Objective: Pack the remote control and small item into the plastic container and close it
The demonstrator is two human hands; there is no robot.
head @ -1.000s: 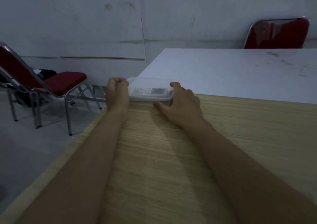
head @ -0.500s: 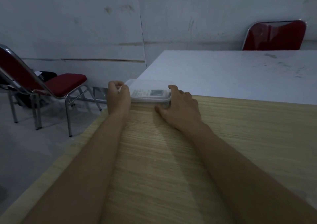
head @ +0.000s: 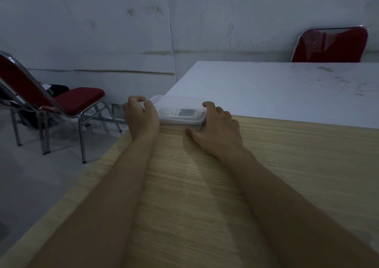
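Note:
A clear plastic container with its lid on lies at the far left corner of the wooden table. Through the lid I see the white remote control with its grey screen and buttons. The small item is not visible. My left hand curls around the container's left end, fingers bent over the lid. My right hand presses against its right end, fingers on the lid edge and thumb on the table in front.
A white table adjoins the wooden one behind the container. A red chair stands on the floor to the left, close to the table corner. Another red chair stands behind the white table by the wall.
My left hand has loosened from a tight fist to fingers curled over the lid's left end. The container and my right hand have hardly moved.

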